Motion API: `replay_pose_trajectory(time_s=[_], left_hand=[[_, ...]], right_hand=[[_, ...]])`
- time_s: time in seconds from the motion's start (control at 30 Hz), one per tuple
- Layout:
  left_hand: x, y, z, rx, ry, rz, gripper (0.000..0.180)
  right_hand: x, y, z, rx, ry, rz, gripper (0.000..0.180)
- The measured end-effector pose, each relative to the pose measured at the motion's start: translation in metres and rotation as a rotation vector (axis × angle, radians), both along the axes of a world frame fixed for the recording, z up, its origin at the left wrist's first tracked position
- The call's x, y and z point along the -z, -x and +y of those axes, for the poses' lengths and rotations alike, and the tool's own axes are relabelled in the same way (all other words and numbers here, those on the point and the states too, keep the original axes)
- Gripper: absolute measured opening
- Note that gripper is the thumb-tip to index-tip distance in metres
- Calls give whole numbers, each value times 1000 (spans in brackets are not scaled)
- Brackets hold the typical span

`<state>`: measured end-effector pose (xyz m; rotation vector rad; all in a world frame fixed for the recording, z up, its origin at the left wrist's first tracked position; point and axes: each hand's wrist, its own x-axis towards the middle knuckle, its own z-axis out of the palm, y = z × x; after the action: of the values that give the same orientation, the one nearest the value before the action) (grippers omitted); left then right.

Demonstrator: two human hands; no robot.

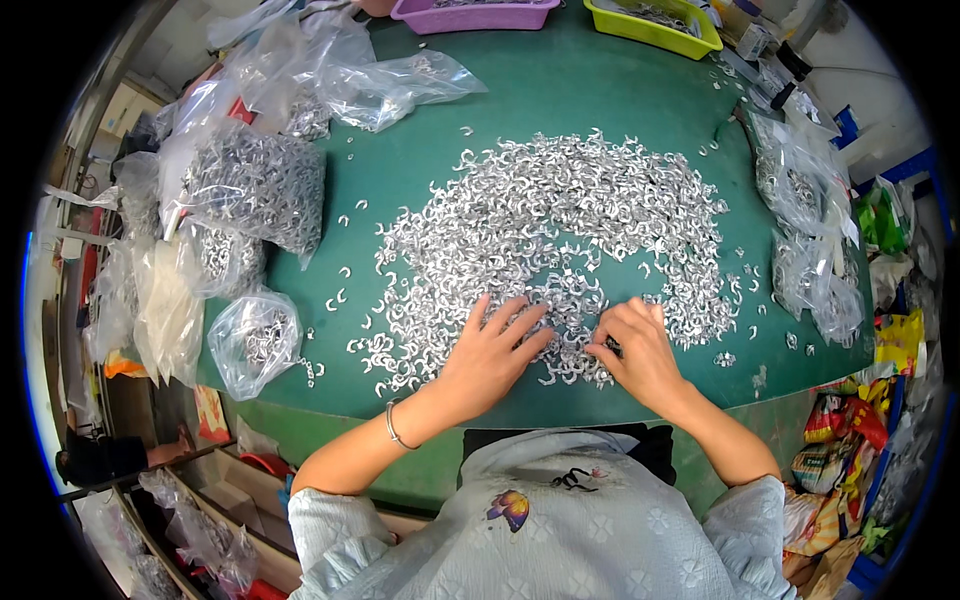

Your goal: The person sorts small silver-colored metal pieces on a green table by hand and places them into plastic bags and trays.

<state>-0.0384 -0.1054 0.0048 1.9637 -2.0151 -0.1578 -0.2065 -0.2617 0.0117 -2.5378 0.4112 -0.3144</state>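
A wide heap of small curved silver metal clips (560, 220) covers the middle of the green table (560, 90). My left hand (495, 350) lies flat on the near edge of the heap with its fingers spread over the clips. My right hand (640, 350) rests beside it on the heap, fingers bent and pinching at clips near the thumb. Whether a clip is actually gripped there is too small to tell. A thin bracelet (392, 425) circles my left wrist.
Clear plastic bags of the same clips are piled at the left (250, 185) and right (800, 200) table edges, one small bag (255, 340) near the front left. A purple tray (475, 14) and a yellow-green tray (655, 25) stand at the far edge. Coloured packets lie on the right.
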Motion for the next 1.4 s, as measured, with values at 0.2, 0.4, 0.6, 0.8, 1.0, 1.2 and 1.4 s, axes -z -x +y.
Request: replay_pose_trajectory(time_s=[0.2, 0.4, 0.6, 0.8, 1.0, 1.2, 1.4], left_hand=[[0, -6, 8, -112, 52, 26, 36], [6, -13, 8, -272, 200, 152, 41], [0, -45, 13, -526, 309, 194, 35], [-12, -45, 1, -512, 299, -25, 39], [1, -37, -4, -217, 53, -67, 34], [1, -36, 6, -385, 65, -43, 32], [1, -38, 4, -467, 113, 15, 33]], right_hand=[[2, 6, 1, 21, -7, 32, 23], [-9, 1, 1, -15, -29, 54, 21], [-4, -12, -10, 203, -588, -161, 20], [-4, -59, 7, -71, -216, -158, 21], [5, -57, 6, -166, 299, -33, 16], [-4, -53, -10, 29, 195, -124, 9], [8, -89, 7, -43, 184, -58, 10]])
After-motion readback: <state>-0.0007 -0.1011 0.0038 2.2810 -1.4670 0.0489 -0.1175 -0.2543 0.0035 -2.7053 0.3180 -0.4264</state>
